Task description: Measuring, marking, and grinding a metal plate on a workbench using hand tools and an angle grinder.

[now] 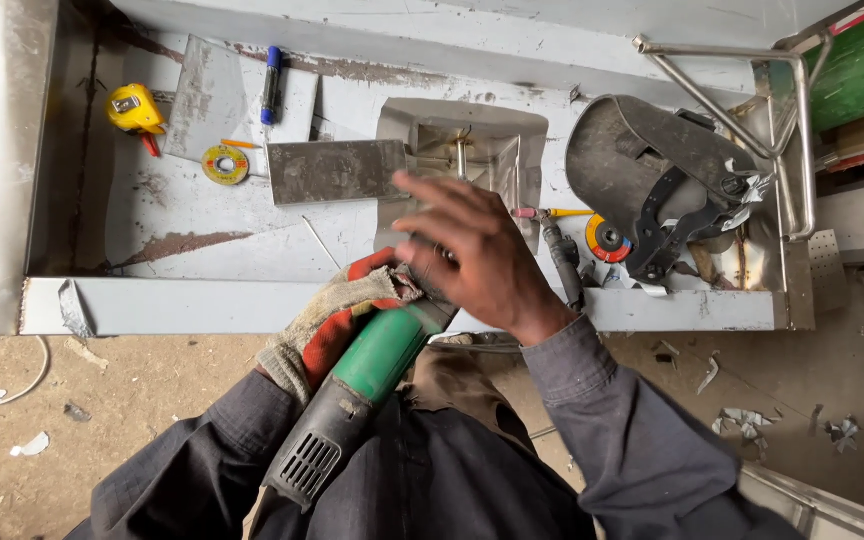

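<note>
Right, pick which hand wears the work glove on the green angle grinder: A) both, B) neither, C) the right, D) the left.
D: the left hand, in a worn glove, grips the green angle grinder, while the right hand above its head is bare.

You have one view only, from the camera on your head, so no second view shares any of the scene. It looks almost straight down over your chest and arms, with your own dark sleeves filling the bottom edge and the far side of the bench (252, 305) running along the top. It sits close: your left hand (337, 320) and right hand (477, 255) lie near the middle of the frame, large and sharp. The bench spans nearly the full width, slightly tilted. The dirt floor (132, 385) shows below the bench's near edge, and the mask (652, 170) lies on the right.
</note>
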